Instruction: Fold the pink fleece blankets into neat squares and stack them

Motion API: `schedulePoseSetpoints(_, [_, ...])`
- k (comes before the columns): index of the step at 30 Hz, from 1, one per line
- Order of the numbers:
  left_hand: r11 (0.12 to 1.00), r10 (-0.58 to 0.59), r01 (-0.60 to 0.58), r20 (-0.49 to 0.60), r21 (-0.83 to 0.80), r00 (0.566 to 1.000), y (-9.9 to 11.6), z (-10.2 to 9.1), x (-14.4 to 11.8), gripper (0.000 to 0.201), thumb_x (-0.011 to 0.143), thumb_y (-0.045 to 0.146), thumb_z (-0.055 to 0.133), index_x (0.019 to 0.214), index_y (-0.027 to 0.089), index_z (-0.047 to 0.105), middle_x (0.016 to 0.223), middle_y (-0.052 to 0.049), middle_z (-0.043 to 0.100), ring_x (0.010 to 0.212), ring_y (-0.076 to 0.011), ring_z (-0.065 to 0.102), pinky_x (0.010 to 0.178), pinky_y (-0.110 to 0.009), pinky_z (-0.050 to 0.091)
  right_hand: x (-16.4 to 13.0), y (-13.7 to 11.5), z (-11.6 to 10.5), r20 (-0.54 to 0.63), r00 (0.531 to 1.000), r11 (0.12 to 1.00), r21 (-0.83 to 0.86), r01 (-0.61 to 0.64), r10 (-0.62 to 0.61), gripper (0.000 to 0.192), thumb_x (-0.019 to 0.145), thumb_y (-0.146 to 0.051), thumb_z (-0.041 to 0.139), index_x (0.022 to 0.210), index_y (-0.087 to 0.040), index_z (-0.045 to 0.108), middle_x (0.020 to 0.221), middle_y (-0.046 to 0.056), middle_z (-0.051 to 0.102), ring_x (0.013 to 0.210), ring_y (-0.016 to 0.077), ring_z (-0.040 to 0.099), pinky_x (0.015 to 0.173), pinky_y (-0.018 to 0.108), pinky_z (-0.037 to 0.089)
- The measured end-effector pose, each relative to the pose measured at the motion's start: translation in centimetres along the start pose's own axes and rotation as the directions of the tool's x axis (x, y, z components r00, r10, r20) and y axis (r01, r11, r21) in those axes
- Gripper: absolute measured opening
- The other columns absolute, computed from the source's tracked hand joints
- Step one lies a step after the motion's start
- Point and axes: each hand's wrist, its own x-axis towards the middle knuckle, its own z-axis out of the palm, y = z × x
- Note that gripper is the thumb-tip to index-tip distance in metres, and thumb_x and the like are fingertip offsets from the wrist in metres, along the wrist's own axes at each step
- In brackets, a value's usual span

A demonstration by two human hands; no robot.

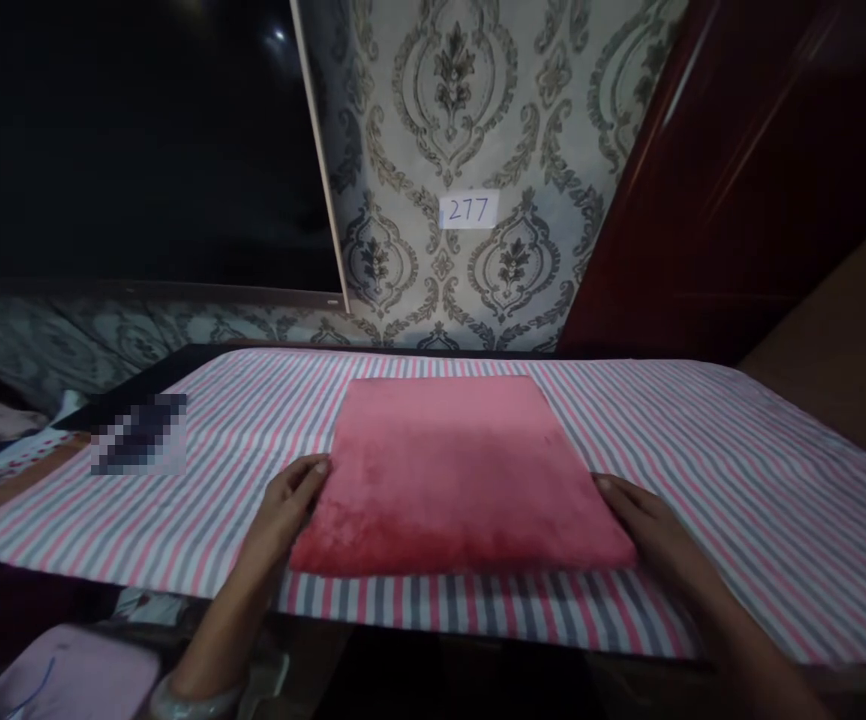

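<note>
A flat pink plush square (pixel 448 470), like a cushion cover or a folded soft cloth, lies in front of me on a striped cloth (pixel 703 450). Its near edge looks darker red and fluffier. At its left edge, my left hand (pixel 294 495) has the thumb on top and the other fingers partly hidden, closed on the rim. My right hand (pixel 639 515) grips the right edge the same way, with its fingertips partly out of sight.
The striped cloth covers a table against a patterned wall (pixel 455 120). A blurred dark item (pixel 140 435) lies on its left. Behind stand a large black screen (pixel 140 150) and a dark red glossy panel (pixel 703 180). A pink stool-like surface (pixel 80 670) sits below left.
</note>
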Motion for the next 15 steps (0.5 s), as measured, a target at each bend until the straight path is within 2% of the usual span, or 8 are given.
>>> schedulePoseSetpoints(2, [0.998, 0.055, -0.055, 0.035, 0.012, 0.998, 0.5, 0.4, 0.0, 0.048, 0.052, 0.051, 0.086, 0.081, 0.015, 0.072, 0.075, -0.003, 0.069, 0.071, -0.0178, 0.060, 0.062, -0.024, 0.044, 0.9, -1.1, 0.4, 0.020, 1.000, 0.999, -0.038, -0.006, 0.007, 0.052, 0.071, -0.068, 0.069, 0.091, -0.021, 0.079, 0.099, 0.008, 0.078, 0.107, 0.0350, 0.066, 0.099, 0.046, 0.049])
schedulePoseSetpoints(4, [0.997, 0.076, -0.075, 0.063, -0.024, 0.995, 0.9, 0.8, 0.3, 0.047, 0.052, 0.051, 0.085, 0.080, 0.016, 0.072, 0.077, -0.004, 0.070, 0.074, -0.0196, 0.061, 0.067, -0.026, 0.045, 1.8, -2.3, 0.9, 0.063, 0.998, 0.999, -0.042, 0.010, -0.008, 0.053, 0.070, -0.068, 0.068, 0.089, -0.020, 0.079, 0.093, 0.008, 0.078, 0.096, 0.0325, 0.069, 0.089, 0.043, 0.054])
schedulePoseSetpoints(6, [0.995, 0.040, -0.031, 0.089, -0.100, 0.995, 0.9, 1.0, 0.6, 0.047, 0.053, 0.050, 0.084, 0.084, 0.018, 0.072, 0.078, -0.003, 0.072, 0.075, -0.0210, 0.064, 0.070, -0.028, 0.046, 2.5, -3.1, 1.4, 0.097, 0.994, 0.998, -0.031, 0.051, -0.048, 0.049, 0.067, -0.065, 0.070, 0.087, -0.021, 0.078, 0.095, 0.007, 0.078, 0.094, 0.0303, 0.070, 0.085, 0.039, 0.055])
schedulePoseSetpoints(10, [0.974, -0.069, 0.105, 0.178, -0.201, 0.982, 0.7, 0.9, 0.8, 0.045, 0.060, 0.048, 0.081, 0.090, 0.016, 0.072, 0.080, -0.005, 0.074, 0.078, -0.0240, 0.068, 0.071, -0.031, 0.048, 3.3, -3.5, 1.8, 0.139, 0.988, 0.997, -0.021, 0.075, -0.071, 0.042, 0.066, -0.058, 0.072, 0.088, -0.023, 0.077, 0.105, 0.006, 0.077, 0.102, 0.0303, 0.069, 0.089, 0.038, 0.054])
schedulePoseSetpoints(12, [0.971, -0.084, 0.125, 0.200, -0.204, 0.976, 0.7, 0.8, 0.6, 0.043, 0.062, 0.049, 0.081, 0.087, 0.015, 0.071, 0.080, -0.006, 0.074, 0.078, -0.0242, 0.069, 0.069, -0.031, 0.048, 3.3, -3.2, 1.9, 0.171, 0.984, 0.999, -0.019, 0.047, -0.043, 0.042, 0.070, -0.059, 0.067, 0.088, -0.022, 0.076, 0.106, 0.007, 0.077, 0.102, 0.0306, 0.069, 0.088, 0.038, 0.055])
schedulePoseSetpoints(15, [0.975, -0.069, 0.118, 0.246, -0.189, 0.967, 1.1, 0.9, 0.4, 0.041, 0.060, 0.044, 0.085, 0.085, 0.016, 0.069, 0.079, -0.005, 0.073, 0.076, -0.0227, 0.069, 0.062, -0.028, 0.047, 3.0, -3.0, 1.8, 0.236, 0.969, 0.996, 0.037, -0.079, 0.068, 0.047, 0.079, -0.064, 0.058, 0.092, -0.022, 0.073, 0.102, 0.010, 0.078, 0.096, 0.0312, 0.072, 0.080, 0.040, 0.058])
